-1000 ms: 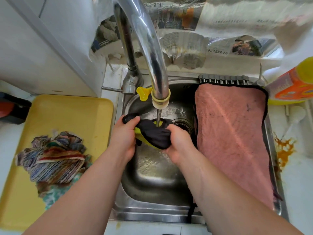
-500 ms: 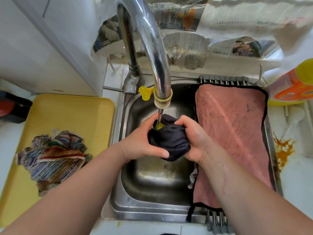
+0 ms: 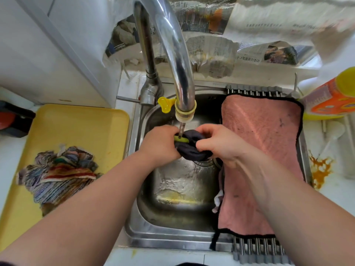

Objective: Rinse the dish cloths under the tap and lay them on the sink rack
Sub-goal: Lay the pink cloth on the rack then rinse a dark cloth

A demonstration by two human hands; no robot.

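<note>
A dark cloth with a yellow-green edge is bunched up under the running tap, over the steel sink. My left hand grips its left side and my right hand grips its right side. A thin stream of water falls onto the cloth between my hands. A pink cloth with black trim lies spread on the sink rack over the sink's right half. A striped multicoloured cloth lies crumpled on a yellow tray to the left.
An orange and yellow bottle stands at the right of the sink. Newspaper covers the back ledge. A black and red object sits at the far left. An orange stain marks the right counter. A white cabinet stands at the back left.
My hands have shifted on the dark cloth and squeezed it tighter under the stream; the cloth looks more twisted and compact than before. The view has tilted slightly.
</note>
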